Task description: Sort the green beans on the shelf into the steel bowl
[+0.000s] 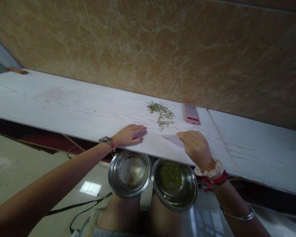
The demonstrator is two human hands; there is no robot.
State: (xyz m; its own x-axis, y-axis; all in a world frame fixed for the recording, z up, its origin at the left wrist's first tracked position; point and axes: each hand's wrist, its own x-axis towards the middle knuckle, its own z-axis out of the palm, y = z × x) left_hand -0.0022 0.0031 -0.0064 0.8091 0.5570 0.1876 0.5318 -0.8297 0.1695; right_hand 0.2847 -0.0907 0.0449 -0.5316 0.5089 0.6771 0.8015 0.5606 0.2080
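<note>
Small green beans [162,112], which look like mung beans, lie scattered on the white wood-grain tabletop [79,112]. My left hand [131,135] rests flat on the table's near side, fingers stretched out, left of the beans. To their lower right is my right hand [195,146], its fingers curled and pressed together over the table; what they hold, if anything, is hidden. Below the edge, a steel bowl [191,197] with many green beans sits by my right thigh. Beside it, on the left, another steel bowl [112,179] holds pale, whitish matter.
A phone [192,114] in a pink case lies right of the beans, near the brown marbled wall [148,49]. A small brown wooden piece [17,70] sits at the table's far left end. Dark straps [84,206] hang at lower left above the tiled floor.
</note>
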